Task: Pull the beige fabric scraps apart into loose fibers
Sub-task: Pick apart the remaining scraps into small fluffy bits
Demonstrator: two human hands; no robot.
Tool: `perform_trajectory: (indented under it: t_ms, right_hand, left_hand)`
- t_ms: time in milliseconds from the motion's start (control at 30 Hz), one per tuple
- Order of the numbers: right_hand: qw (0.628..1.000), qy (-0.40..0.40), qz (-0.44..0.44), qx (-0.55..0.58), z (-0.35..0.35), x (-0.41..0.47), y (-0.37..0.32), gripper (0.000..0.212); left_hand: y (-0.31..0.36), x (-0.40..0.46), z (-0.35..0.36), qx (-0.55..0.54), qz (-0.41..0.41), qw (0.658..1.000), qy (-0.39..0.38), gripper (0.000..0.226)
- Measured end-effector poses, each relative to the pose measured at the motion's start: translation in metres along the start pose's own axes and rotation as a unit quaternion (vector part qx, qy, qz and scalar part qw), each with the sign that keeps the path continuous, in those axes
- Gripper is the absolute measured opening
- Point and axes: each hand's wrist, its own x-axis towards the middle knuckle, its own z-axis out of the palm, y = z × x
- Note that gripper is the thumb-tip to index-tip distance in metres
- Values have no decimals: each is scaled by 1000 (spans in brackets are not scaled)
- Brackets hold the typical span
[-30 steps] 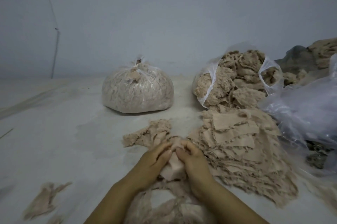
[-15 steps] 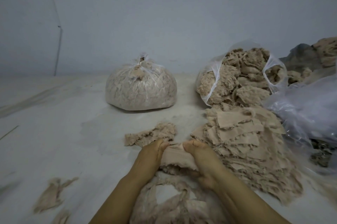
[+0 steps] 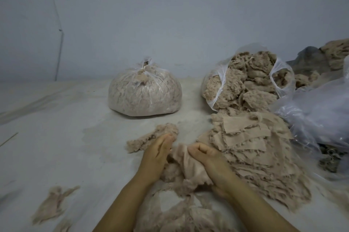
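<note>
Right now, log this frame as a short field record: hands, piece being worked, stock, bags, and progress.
left hand: grips one edge of the scrap
right hand: grips the other edge
beige fabric scrap: stretched between both hands, partly frayed
scrap pile: flat pieces, beside the right hand
loose fiber clump: on the floor beyond the left hand
tied bag: full, knotted
open bag: overflowing
progress: many scraps untorn

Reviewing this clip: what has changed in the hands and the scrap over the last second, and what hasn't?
The hands, close together a second ago, have drawn apart, stretching the beige scrap between them. The right hand still grips it; the left hand now looks flatter, its hold hidden. The tied bag, open bag and scrap pile stayed put.
</note>
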Motion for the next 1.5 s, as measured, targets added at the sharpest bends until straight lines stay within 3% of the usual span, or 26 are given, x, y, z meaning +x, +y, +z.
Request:
perform_trajectory:
  t_ms: [67, 167, 233, 333, 467, 533, 600, 733, 833, 900, 1067, 1167, 1400, 1500]
  right_hand:
    - [999, 1, -37, -9, 0, 1, 1, 13]
    - [997, 23, -71, 1, 3, 1, 6, 13]
    - [993, 76, -91, -10, 3, 3, 8, 16]
    - [992, 108, -62, -21, -8, 4, 5, 24]
    - [983, -73, 49, -163, -19, -5, -5, 41]
    - [970, -108, 91, -196, -15, -6, -5, 60]
    - [980, -101, 111, -133, -8, -7, 0, 64]
    - [987, -86, 113, 75, 10, -9, 13, 51]
    - [988, 16, 55, 142, 15, -7, 15, 37]
    - [991, 63, 4, 121, 15, -7, 13, 24]
    - [993, 87, -67, 37, 14, -8, 16, 20]
    - [991, 100, -75, 43, 9, -7, 12, 11]
    - [987, 129, -90, 39, 0, -5, 6, 17]
    - [989, 128, -63, -34, -8, -2, 4, 19]
  left_hand:
    - [10, -2, 0, -46, -18, 997, -56, 52]
    - [19, -10, 11, -79, -17, 992, -93, 37]
    - [22, -9, 13, -155, -76, 984, -38, 29]
    - [21, -1, 1, -308, -171, 933, 66, 23]
    - [17, -1, -12, -294, -182, 937, 53, 29]
    - [18, -3, -11, -287, -174, 942, 28, 36]
    - [20, -6, -8, -305, -158, 939, 18, 31]
    - [24, -10, 0, -376, -147, 915, -14, 34]
    - [25, -9, -2, -361, -112, 925, 30, 27]
    - [23, -7, -7, -320, -86, 940, 80, 24]
    - [18, -6, -8, -272, -86, 950, 122, 29]
    - [15, -5, -12, -272, -99, 946, 146, 33]
    - [13, -6, -12, -260, -102, 951, 134, 35]
    - [12, -4, -17, -261, -110, 951, 126, 36]
